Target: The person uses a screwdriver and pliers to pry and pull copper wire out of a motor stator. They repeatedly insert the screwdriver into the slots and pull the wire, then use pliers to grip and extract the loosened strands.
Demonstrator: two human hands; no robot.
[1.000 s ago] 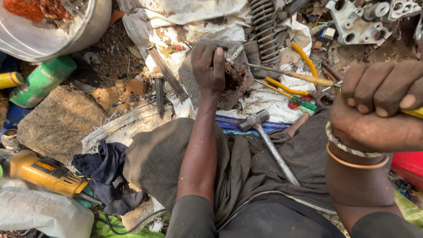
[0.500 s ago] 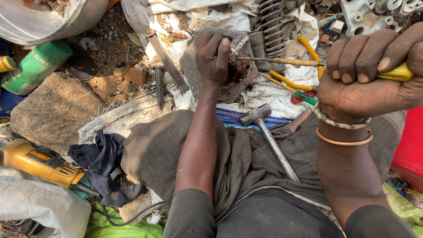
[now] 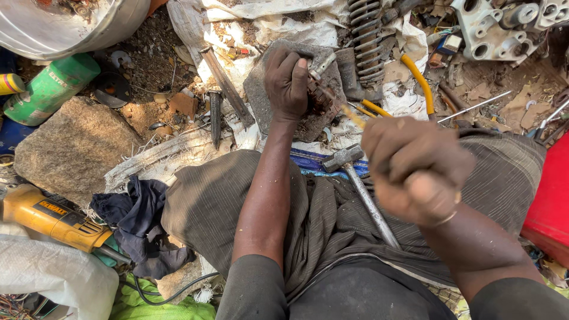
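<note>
My left hand [image 3: 286,83] grips a rusty wound metal part [image 3: 320,99] and presses it onto a flat grey stone slab [image 3: 261,95]. Blurred by motion, my right hand [image 3: 415,169] is closed on the handle of a long thin tool [image 3: 341,106]. The shaft of that tool runs up and to the left, with its tip at the rusty part. A hammer [image 3: 361,192] lies on the cloth over my lap, between the two arms, its head toward the slab.
A coil spring [image 3: 367,35] and a grey metal casting [image 3: 498,26] lie at the back. At the left are a rock [image 3: 71,148], a green can [image 3: 47,89], a yellow power tool [image 3: 50,216] and a dark rag [image 3: 139,219]. A red box [image 3: 548,201] stands at the right.
My right hand has come down and left from the upper right, bringing the tool's tip to the rusty part. The left hand has kept its grip on the part.
</note>
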